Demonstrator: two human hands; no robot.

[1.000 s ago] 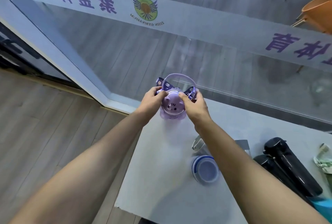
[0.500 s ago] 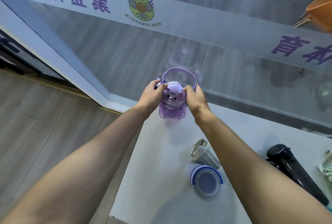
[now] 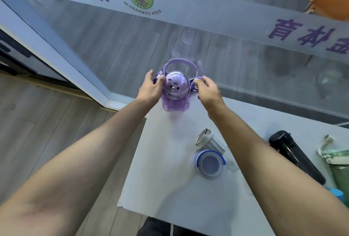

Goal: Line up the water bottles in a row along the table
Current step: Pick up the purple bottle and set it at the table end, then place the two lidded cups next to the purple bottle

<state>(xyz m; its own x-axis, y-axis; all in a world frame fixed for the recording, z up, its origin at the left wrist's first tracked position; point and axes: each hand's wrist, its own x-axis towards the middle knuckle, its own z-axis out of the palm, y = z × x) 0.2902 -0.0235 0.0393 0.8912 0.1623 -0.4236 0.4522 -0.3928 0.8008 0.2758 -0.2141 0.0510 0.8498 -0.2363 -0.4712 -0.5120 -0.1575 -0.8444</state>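
Observation:
A purple bottle [image 3: 176,92] with a bear-face dome lid and an upright carry handle stands at the far left corner of the white table [image 3: 166,182]. My left hand [image 3: 151,88] is at its left side, fingers spread and thumb touching the lid's edge. On the other side, my right hand [image 3: 207,92] has loosely curled fingers, with the fingertips at the strap clip. A white tumbler [image 3: 207,141] lies on its side. Next to it is a blue-rimmed clear bottle [image 3: 209,164]. A black bottle [image 3: 294,156] and a green bottle [image 3: 339,167] lie at the right.
A glass wall [image 3: 245,61] with a lettered band runs just behind the table's far edge. The table's left edge drops to wooden floor [image 3: 47,122]. An orange chair [image 3: 332,1] stands beyond the glass. A blue object [image 3: 338,195] peeks out by my right forearm.
The purple bottle has come down to stand on the table corner. Both hands, which gripped its lid before, have spread outward to its sides and loosened.

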